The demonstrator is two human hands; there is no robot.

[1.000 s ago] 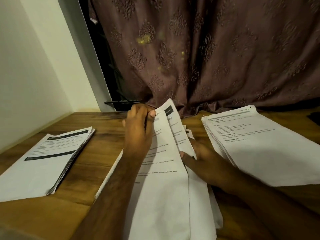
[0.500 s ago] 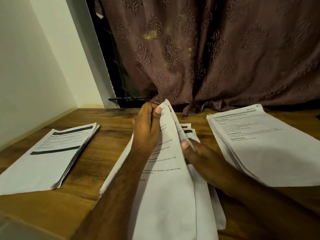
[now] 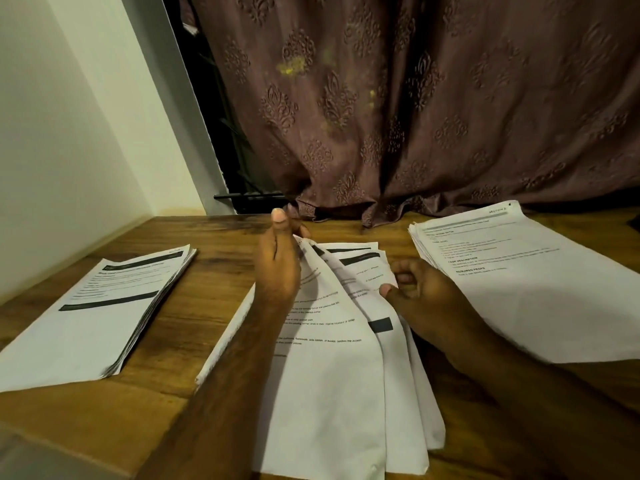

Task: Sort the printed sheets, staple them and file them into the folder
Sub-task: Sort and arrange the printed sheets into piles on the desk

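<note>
Sorting stage, viewed from the head camera: three groups of printed sheets lie on the wooden table [image 3: 214,237]. The middle bundle [image 3: 332,375] is fanned open in front of the person; the left hand [image 3: 277,268] pinches the upper edge of its top sheet and lifts that edge off the sheets below, thumb raised, while the right hand [image 3: 420,292] has its fingers curled at the bundle's right margin, thumb tip pressed onto a lower page. A left stack [image 3: 93,313] with dark header bars lies well apart near the wall, and a right stack [image 3: 526,282] lies just beside the right hand, partly under the forearm. To do this step well, judged from the layout, one sheet should be peeled at a time, its header read before it goes to a stack, with the right hand steadying the remaining pages so they do not slide or crease. Stack edges should be kept square, since stapling follows. No folder, stapler or other container is visible in this view, so nothing can be said of contents. A patterned curtain [image 3: 415,116] hangs behind the table.
</note>
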